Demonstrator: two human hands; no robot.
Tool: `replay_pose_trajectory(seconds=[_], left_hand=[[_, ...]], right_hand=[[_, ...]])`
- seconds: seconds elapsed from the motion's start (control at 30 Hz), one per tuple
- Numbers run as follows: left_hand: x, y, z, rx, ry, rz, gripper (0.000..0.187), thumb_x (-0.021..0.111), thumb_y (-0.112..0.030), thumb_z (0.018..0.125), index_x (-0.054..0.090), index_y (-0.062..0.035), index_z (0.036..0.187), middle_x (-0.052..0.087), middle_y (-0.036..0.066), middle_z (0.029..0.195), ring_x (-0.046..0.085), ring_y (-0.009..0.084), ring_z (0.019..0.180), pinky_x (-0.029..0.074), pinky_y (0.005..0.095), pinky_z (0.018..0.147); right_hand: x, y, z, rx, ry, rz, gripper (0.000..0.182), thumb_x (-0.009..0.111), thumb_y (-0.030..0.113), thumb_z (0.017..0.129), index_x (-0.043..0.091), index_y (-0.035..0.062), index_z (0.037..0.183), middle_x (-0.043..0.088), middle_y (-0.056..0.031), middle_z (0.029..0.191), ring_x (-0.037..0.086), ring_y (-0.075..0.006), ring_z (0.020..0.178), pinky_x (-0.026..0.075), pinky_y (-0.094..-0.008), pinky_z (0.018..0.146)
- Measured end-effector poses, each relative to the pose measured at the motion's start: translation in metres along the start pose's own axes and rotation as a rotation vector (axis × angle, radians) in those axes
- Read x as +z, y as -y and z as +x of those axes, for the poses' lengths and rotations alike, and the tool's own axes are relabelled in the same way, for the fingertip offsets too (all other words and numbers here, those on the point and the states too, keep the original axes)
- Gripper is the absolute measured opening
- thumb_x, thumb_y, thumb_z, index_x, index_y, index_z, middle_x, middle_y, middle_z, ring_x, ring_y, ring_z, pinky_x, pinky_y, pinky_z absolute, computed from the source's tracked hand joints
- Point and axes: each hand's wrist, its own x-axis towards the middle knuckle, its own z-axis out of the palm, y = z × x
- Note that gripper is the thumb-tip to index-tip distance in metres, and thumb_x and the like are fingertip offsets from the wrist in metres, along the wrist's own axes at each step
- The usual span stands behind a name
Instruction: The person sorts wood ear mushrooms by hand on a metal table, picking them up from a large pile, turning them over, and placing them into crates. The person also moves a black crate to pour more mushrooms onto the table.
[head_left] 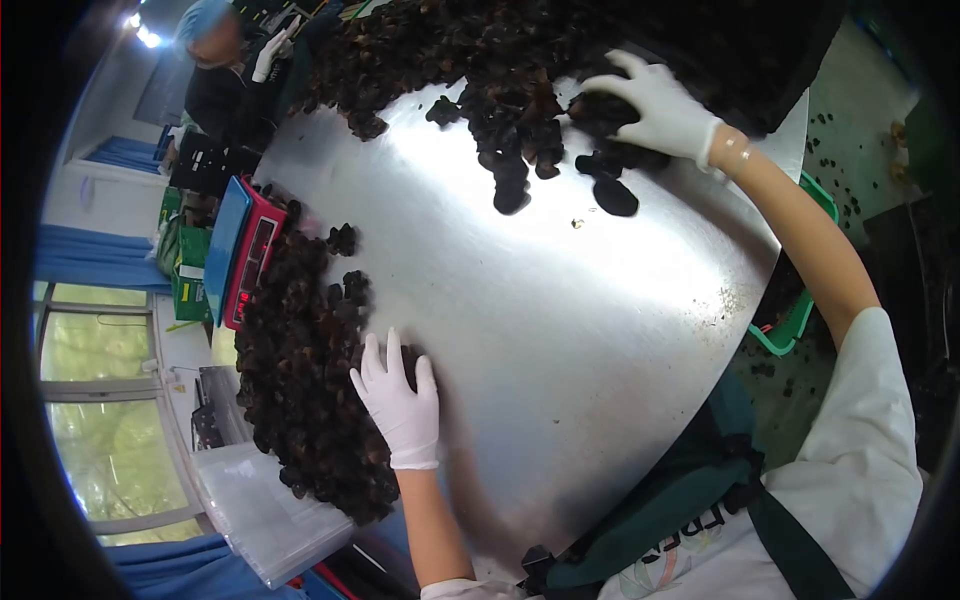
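Observation:
My left hand [400, 410], in a white glove, rests palm down at the inner edge of the left pile of dark brown, dried mushroom-like pieces [300, 380]. Its fingers are spread, with a few pieces beside the thumb and fingertips. My right hand [662, 112], gloved too, reaches far across the metal table [560, 330]. Its fingers are apart and curved over dark pieces [600, 115] at the front of the large back heap [480, 50]. Several loose pieces [612, 196] lie just in front of that hand.
A red and blue digital scale [245, 255] stands beyond the left pile. Clear plastic bags [265, 505] lie at the lower left edge. Below the right table edge is a green basket [790, 325]. Another person [225, 100] with a gloved hand is at the far left.

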Motion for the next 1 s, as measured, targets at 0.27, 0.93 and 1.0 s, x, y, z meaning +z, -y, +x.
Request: replay_pose_trajectory(seconds=[0.27, 0.93, 1.0], left_hand=[[-0.003, -0.108, 0.098, 0.200, -0.058, -0.737, 0.045, 0.055, -0.006, 0.094, 0.053, -0.0004, 0.138, 0.047, 0.021, 0.145, 0.043, 0.0377, 0.136, 0.031, 0.0420, 0.116], [0.041, -0.146, 0.105, 0.159, 0.005, -0.940, 0.046, 0.053, -0.003, 0.096, 0.049, -0.0027, 0.142, 0.042, 0.020, 0.148, 0.041, 0.0309, 0.138, 0.033, 0.0400, 0.115], [0.042, -0.146, 0.111, 0.154, 0.013, -0.997, 0.052, 0.052, -0.002, 0.095, 0.044, -0.0032, 0.146, 0.038, 0.020, 0.151, 0.037, 0.0321, 0.140, 0.031, 0.0410, 0.116]], right_hand=[[-0.005, 0.148, -0.083, -0.301, 0.223, 0.428, 0.057, 0.062, 0.031, 0.093, 0.047, -0.0002, 0.139, 0.050, -0.0215, 0.139, 0.043, -0.0385, 0.134, 0.035, -0.0471, 0.112], [-0.008, -0.008, 0.006, 0.142, 0.081, -0.074, 0.048, 0.060, 0.036, 0.093, 0.057, 0.0111, 0.133, 0.054, -0.0220, 0.135, 0.051, -0.0407, 0.123, 0.043, -0.0491, 0.101], [-0.004, 0.022, -0.013, -0.188, 0.003, 0.035, 0.041, 0.062, 0.029, 0.091, 0.060, 0.0099, 0.128, 0.054, -0.0178, 0.137, 0.049, -0.0373, 0.128, 0.037, -0.0511, 0.107]])
